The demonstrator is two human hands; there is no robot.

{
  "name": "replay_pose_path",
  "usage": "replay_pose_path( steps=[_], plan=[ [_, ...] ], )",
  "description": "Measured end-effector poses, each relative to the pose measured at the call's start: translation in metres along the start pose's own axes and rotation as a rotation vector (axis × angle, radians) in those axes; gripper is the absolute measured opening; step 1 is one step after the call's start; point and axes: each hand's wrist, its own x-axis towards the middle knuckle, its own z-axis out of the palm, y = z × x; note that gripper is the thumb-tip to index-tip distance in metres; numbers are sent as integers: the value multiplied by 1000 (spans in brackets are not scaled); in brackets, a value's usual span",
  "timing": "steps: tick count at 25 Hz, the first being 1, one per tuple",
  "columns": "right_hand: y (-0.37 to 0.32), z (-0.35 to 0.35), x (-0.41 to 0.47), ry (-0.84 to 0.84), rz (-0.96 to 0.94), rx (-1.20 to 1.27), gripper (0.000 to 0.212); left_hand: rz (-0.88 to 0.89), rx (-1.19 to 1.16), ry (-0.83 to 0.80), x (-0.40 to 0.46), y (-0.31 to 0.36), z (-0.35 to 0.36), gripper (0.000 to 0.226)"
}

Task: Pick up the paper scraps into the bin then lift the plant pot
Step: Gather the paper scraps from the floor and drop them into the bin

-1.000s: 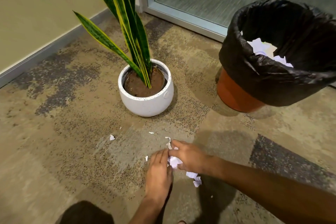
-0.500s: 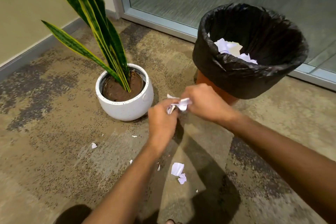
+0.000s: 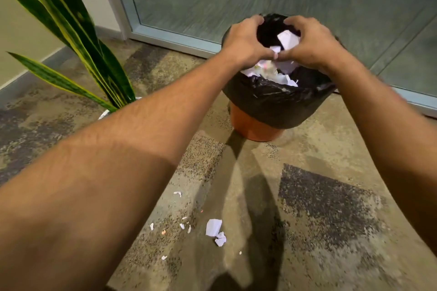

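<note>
Both hands hover over the mouth of the orange bin [image 3: 254, 126], which is lined with a black bag [image 3: 272, 99]. My left hand [image 3: 243, 41] and my right hand [image 3: 309, 43] are cupped together, thumbs touching, with white paper scraps [image 3: 287, 39] between them. More white paper [image 3: 267, 73] lies inside the bin. Several scraps [image 3: 214, 227] remain on the carpet near me. The white plant pot [image 3: 104, 114] is almost fully hidden behind my left forearm; its long green leaves [image 3: 78, 38] rise at the left.
A glass door with a metal frame [image 3: 170, 35] runs behind the bin. A wall with a grey skirting [image 3: 28, 71] stands at the left. Patterned brown carpet [image 3: 319, 208] covers the floor.
Both hands rose from the floor with the gathered scraps and moved forward, from in front of the bin to over its opening. The view shifted left to right, hiding the pot behind my arm.
</note>
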Motion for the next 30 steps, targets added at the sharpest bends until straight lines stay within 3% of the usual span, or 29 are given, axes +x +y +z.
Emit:
replay_pose_path(
  steps=[2,4,7,9,11,14,15,19,24,30],
  plan=[
    [11,3,-4,37,4,-13,90,64,-12,56,-9,-12,-2,87],
    [18,5,-10,97,-56,-13,90,108,-55,188,-30,-31,-1,77],
    [8,7,-36,262,-203,123,65,25,-121,340,-93,-76,17,69],
    [1,35,-73,338,-410,259,43,-83,-121,329,-157,-115,38,67],
    [2,86,-132,81,-563,239,48,-222,-54,259,-233,-154,62,68],
    [31,170,-225,-674,-500,-112,96,-478,90,130,-346,-201,93,77],
    [45,193,-250,-799,-528,-221,107,-557,151,75,-378,-211,100,83],
    [60,232,-295,-830,-669,-409,114,-695,329,-102,-441,-229,108,110],
    [46,259,-286,-831,-684,-392,109,-789,444,-64,-419,-258,81,116],
    [-28,320,-235,-736,-755,-320,100,-800,454,-54,-384,-311,37,126]
  ],
)
